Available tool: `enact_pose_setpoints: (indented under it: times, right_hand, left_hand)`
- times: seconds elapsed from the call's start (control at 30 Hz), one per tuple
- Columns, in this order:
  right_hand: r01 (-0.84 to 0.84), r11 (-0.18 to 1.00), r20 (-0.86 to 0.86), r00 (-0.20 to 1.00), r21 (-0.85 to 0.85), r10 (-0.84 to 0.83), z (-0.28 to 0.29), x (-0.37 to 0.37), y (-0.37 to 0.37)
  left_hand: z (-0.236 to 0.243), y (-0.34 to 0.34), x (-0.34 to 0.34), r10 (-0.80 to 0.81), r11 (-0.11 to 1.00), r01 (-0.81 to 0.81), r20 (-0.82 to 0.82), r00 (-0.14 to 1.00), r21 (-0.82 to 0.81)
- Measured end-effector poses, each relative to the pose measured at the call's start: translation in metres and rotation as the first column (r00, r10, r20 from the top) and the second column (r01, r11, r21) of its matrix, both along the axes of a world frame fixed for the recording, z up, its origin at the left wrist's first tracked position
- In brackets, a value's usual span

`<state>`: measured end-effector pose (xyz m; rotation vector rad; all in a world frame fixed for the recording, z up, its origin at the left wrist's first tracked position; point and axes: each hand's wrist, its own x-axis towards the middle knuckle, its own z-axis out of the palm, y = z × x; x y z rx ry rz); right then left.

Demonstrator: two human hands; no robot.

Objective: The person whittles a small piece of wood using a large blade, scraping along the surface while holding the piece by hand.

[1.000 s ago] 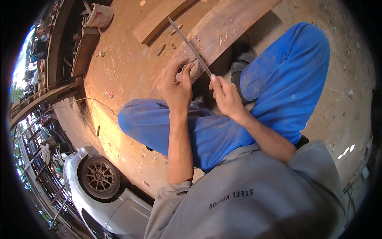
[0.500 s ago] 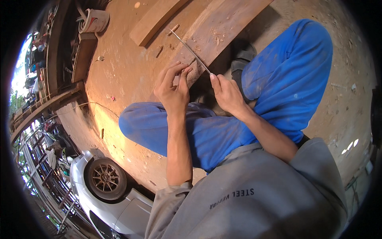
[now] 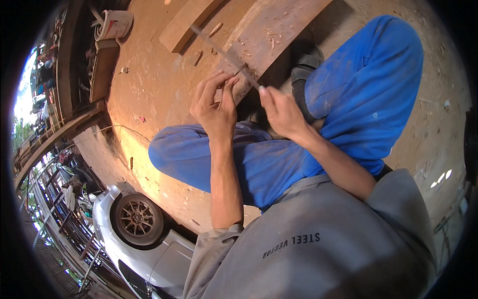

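My right hand (image 3: 284, 113) grips the handle end of a long narrow metal blade (image 3: 224, 56), which points up and to the left and is smeared by motion. Thumb and fingers of my left hand (image 3: 215, 102) are pinched together on a small dark stick (image 3: 237, 74); most of it is hidden by the fingers. The blade passes right by the tip of this stick; whether they touch I cannot tell. Below both hands lies a wide wooden plank (image 3: 286, 30), with shavings scattered on it.
A thick wooden beam (image 3: 186, 25) lies left of the plank, with a wood scrap (image 3: 216, 29) between them. My bent legs in blue trousers (image 3: 363, 89) flank the plank's near end. A white bucket (image 3: 117, 25) stands far left; a silver car (image 3: 167, 266) is at lower left.
The blade has swung, its tip moving up and left, and now shows its broader side, blurred. My left hand stays nearly in place with the stick.
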<state>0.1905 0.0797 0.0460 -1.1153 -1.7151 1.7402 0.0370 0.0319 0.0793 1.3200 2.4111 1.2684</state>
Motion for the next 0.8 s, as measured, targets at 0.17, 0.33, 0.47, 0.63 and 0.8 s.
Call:
enact_pose_setpoints:
  times: [0.17, 0.33, 0.47, 0.63, 0.8]
  right_hand:
    - [0.065, 0.992, -0.088, 0.995, 0.104, -0.056, 0.006, -0.007, 0.001]
    - [-0.085, 0.978, 0.156, 0.986, 0.192, 0.056, -0.028, -0.001, -0.013]
    - [0.037, 0.981, -0.007, 0.999, 0.188, -0.036, -0.003, -0.007, -0.008]
    - [-0.061, 0.965, 0.195, 0.981, 0.256, 0.01, -0.03, 0.0, -0.01]
    - [0.004, 0.98, 0.061, 0.998, 0.198, -0.016, -0.003, -0.003, -0.005]
  left_hand:
    - [-0.01, -0.007, -0.004, 0.035, 0.999, -0.038, 0.114, 0.993, 0.022]
    - [-0.009, -0.007, -0.006, 0.033, 0.999, -0.036, 0.088, 0.996, 0.036]
    - [-0.012, -0.007, -0.004, 0.046, 0.999, -0.048, 0.101, 0.994, 0.021]
    - [-0.011, -0.004, -0.003, 0.032, 0.999, -0.033, 0.069, 0.997, 0.021]
    - [-0.012, -0.002, -0.001, 0.028, 0.999, -0.029, 0.029, 0.999, 0.029]
